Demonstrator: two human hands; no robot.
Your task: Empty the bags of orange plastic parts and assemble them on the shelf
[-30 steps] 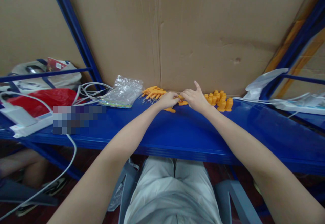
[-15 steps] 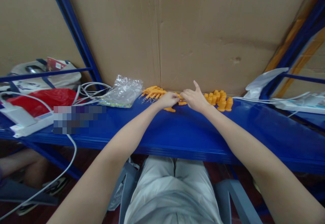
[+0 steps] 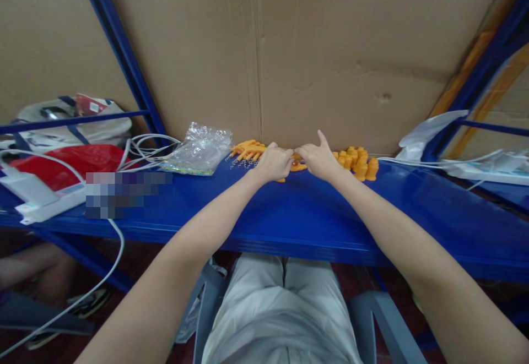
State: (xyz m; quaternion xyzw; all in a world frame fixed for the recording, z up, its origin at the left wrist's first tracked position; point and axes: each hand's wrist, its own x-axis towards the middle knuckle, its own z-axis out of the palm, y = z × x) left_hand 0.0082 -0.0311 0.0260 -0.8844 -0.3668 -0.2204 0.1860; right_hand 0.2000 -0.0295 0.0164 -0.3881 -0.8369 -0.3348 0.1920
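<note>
My left hand (image 3: 274, 163) is closed, its fingertips meeting those of my right hand (image 3: 318, 158) above the blue shelf. What lies between the fingertips is too small to make out. My right thumb or a finger points up, the other fingers bent toward the left hand. Flat orange pieces with finger-like prongs (image 3: 249, 150) lie left of my left hand, with small metal springs (image 3: 248, 163) in front. Another orange piece (image 3: 298, 167) rests below the fingertips. Several upright orange cylindrical pieces (image 3: 361, 163) stand beside my right wrist.
A clear plastic bag (image 3: 200, 150) lies on the blue shelf (image 3: 306, 215). Farther left are white cables, a red bag (image 3: 78, 163) and a power strip (image 3: 52, 204). Cardboard (image 3: 322, 55) rises behind. At the lower left, a person's leg (image 3: 37, 267) shows.
My left hand has turned slightly, its knuckles now higher, and covers more of the orange piece beneath it. My right hand has shifted only a little.
</note>
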